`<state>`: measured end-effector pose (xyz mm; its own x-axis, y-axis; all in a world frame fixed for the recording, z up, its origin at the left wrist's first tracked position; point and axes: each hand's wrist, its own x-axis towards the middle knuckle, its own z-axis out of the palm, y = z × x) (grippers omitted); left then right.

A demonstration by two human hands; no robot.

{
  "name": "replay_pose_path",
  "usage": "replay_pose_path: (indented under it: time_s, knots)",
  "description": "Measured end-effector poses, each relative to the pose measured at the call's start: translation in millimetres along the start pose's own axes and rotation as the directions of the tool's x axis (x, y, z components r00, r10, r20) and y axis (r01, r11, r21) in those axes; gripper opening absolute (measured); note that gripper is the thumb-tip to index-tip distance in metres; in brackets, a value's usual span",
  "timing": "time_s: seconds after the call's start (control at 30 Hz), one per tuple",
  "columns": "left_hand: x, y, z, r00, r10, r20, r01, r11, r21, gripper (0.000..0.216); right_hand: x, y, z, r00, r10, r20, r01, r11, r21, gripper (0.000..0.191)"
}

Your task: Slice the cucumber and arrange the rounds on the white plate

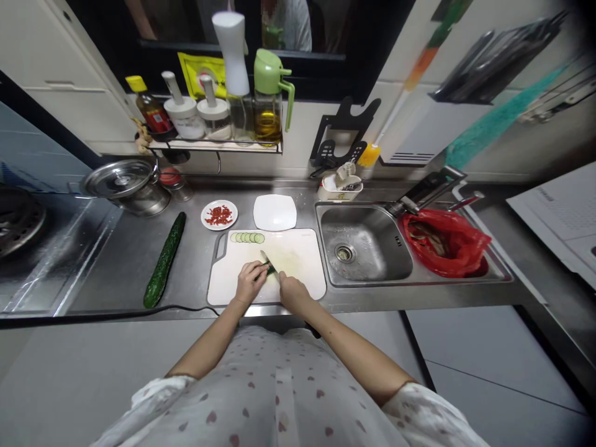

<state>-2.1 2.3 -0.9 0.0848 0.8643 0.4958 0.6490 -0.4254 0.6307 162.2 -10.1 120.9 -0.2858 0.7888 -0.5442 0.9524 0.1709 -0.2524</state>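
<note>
A white cutting board [298, 248] lies on the steel counter in front of me. My left hand [250, 282] is curled over a short piece of cucumber [269, 269] near the board's middle. My right hand [292, 292] is closed round a knife's handle, and the knife blade [267, 259] rests against the cucumber piece. A row of several cucumber slices [247, 237] lies along the board's far edge.
A whole cucumber [164, 259] lies left of the board, above a black cable [116, 313]. A small plate of chopped red chilli [219, 215] and a white square plate [274, 212] sit behind the board. The sink [365, 245] and a red bag [444, 242] are to the right, with a pot [125, 184] at back left.
</note>
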Motion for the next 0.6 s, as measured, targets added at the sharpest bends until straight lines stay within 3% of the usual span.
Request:
replay_pose_path:
  time_s: [0.33, 0.6]
  knots:
    - [1, 1, -1, 1.000, 0.006, 0.009, -0.006, 1.000, 0.003, 0.020, 22, -4, 0, 0.995, -0.066, -0.075, 0.068, 0.997, 0.021, 0.032]
    - [-1, -2, 1, 1.000, 0.001, 0.005, -0.001, 1.000, 0.000, 0.020, 2, 2, 10, 0.999, -0.027, -0.026, 0.027, 1.000, -0.017, 0.033]
